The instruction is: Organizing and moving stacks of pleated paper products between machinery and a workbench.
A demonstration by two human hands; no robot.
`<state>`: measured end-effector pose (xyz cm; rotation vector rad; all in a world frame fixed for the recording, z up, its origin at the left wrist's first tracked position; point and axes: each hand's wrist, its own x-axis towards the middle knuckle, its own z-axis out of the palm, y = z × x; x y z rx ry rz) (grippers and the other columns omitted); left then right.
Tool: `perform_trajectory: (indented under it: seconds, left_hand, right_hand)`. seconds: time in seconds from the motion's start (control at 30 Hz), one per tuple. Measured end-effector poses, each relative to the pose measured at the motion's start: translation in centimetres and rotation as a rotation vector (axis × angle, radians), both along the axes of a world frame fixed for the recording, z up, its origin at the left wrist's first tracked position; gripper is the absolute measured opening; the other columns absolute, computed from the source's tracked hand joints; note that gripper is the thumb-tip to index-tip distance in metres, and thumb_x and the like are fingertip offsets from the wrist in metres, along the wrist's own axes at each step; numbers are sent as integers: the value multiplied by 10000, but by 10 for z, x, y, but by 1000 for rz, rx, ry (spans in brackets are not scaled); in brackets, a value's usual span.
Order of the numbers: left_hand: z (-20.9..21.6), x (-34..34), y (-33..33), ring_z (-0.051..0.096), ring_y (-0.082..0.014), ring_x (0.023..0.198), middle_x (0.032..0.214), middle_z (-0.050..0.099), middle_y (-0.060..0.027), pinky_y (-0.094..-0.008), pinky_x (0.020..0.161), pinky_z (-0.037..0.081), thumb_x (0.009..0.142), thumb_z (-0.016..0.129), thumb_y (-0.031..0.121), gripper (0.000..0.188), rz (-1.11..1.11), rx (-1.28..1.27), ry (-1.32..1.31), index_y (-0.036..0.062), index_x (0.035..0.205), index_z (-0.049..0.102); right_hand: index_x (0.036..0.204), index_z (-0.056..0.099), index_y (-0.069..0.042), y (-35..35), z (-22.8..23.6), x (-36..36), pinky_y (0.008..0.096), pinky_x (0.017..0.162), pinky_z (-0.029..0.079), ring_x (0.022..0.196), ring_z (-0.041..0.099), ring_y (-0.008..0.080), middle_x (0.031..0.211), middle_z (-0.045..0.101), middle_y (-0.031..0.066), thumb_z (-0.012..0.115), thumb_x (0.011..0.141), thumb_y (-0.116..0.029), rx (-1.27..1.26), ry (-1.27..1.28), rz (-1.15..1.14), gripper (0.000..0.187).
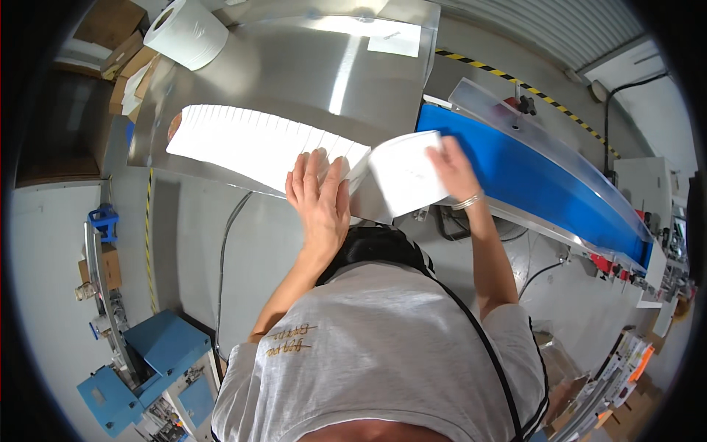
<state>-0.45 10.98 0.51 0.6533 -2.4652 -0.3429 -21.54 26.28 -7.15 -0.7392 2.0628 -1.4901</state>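
A long fanned row of flat white packets [239, 132] overlaps along the front of a metal table [294, 62]. On the near end of that row lies my left hand [322, 195], open, its fingers stretched out and a little apart. My right hand [453, 168] is closed on the right edge of one flat white packet [405, 173]. This packet is slightly blurred and sits apart from the row, between the table's corner and the blue conveyor belt [501, 158]. Whether it touches the belt is not clear. The fingertips behind it are hidden.
A clear guard [545, 140] runs along the belt's far side. At the table's back stand a large white roll [188, 33] and a white sheet of paper [394, 39]. Cardboard boxes [129, 70] stack at the left. Black cables [224, 272] hang below the table.
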Motion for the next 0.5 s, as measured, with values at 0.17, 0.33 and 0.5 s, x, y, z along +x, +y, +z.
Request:
perform_trajectory:
  seconds: [0.17, 0.33, 0.5]
  left_hand:
    - [0, -1, -5, 401, -383, 1248, 1311, 476, -153, -529, 1040, 263, 801, 626, -3, 328, -67, 26, 66, 56, 1123, 637]
    - [-7, 2, -8, 417, -377, 1242, 1294, 492, -149, -534, 1040, 263, 764, 625, -41, 325, -65, -20, 93, 76, 1063, 670]
    - [-1, 0, -8, 410, -373, 1254, 1293, 508, -140, -505, 1056, 262, 794, 650, 3, 248, -62, 1, 58, 99, 1018, 694]
  right_hand:
    - [999, 595, -36, 76, -37, -80, 386, 697, 452, 799, 572, 275, 902, 596, 186, 607, 870, -426, 358, 146, -578, 411]
    - [1261, 480, -87, 74, 12, -46, 431, 898, 425, 1045, 541, 358, 1137, 583, 163, 728, 758, -337, 820, 995, -771, 614]
    - [1143, 569, -76, 14, 56, -6, 312, 731, 521, 861, 615, 186, 1038, 624, 95, 764, 741, -142, 49, 263, 80, 452]
